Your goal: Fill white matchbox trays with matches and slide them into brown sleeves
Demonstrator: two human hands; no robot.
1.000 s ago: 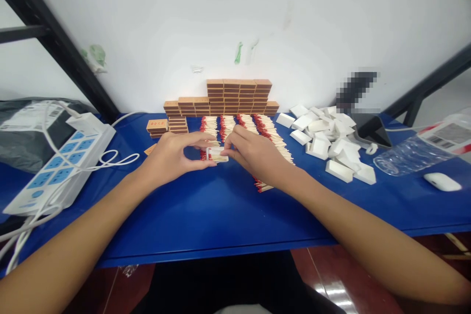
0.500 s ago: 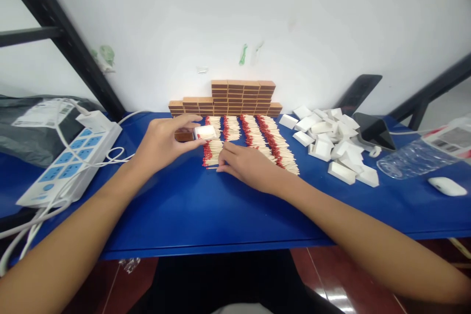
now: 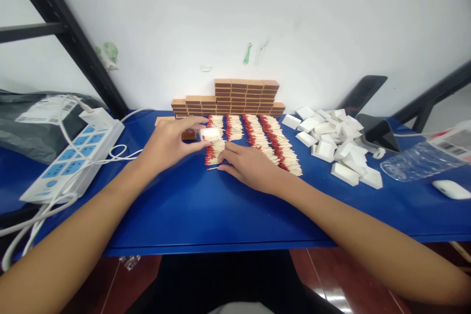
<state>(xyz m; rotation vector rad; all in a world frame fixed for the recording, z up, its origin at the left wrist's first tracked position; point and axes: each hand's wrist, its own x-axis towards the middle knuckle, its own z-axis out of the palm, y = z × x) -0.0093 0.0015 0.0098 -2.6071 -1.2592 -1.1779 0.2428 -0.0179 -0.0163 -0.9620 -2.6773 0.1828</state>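
Observation:
My left hand [image 3: 170,138] pinches a small white matchbox tray [image 3: 211,133] between thumb and fingers. A little red shows inside the tray. My right hand [image 3: 247,166] is closed over the front of the match rows, thumb and fingers around the plain end of a single match [image 3: 212,169]. That match lies low over the blue table, its red head pointing left. Loose red-headed matches [image 3: 270,142] are spread in several rows behind and beside my right hand. A brown matchbox [image 3: 189,135] shows partly behind my left fingers.
Brown matchboxes [image 3: 246,95] are stacked along the wall. White trays [image 3: 340,147] form a heap on the right of the blue table [image 3: 206,216]. A power strip [image 3: 73,159] with white cables stands left. A clear plastic package [image 3: 419,157] and white mouse-like object [image 3: 452,189] lie far right.
The view has shifted slightly. My left hand with the tray has moved a little to the right, uncovering an orange-brown box behind it. My right hand stays nearly in place at the match.

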